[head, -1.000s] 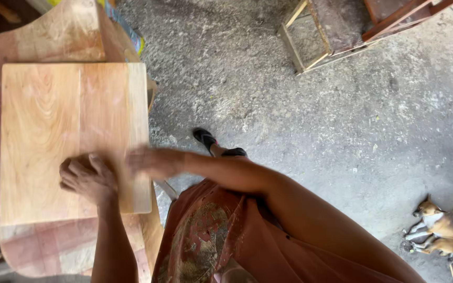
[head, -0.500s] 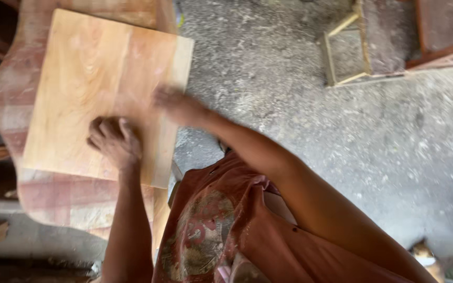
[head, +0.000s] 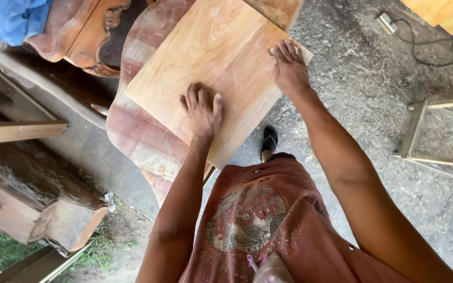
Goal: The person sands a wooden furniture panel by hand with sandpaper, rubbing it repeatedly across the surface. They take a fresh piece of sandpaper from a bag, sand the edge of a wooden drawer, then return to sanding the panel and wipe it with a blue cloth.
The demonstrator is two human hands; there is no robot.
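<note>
A pale, smooth wooden board (head: 221,57) lies on a reddish, curved-edged wooden slab (head: 142,131). My left hand (head: 201,110) rests flat on the board near its near edge, fingers slightly curled. My right hand (head: 289,65) presses on the board's right corner, fingers spread over the edge. Neither hand grips anything that I can see. My reddish shirt and one foot in a dark sandal (head: 269,141) show below the board.
Carved dark furniture (head: 85,31) with a blue cloth (head: 11,18) stands at upper left. Planks and wood scraps (head: 53,220) lie at lower left. A wooden frame (head: 441,131) sits at right on the sawdust-covered concrete floor, with a cable and plug (head: 394,26) above.
The view has swung; the board now sits turned diagonally in the picture. My right hand has slid out to the board's right corner, while my left stays on the near part.
</note>
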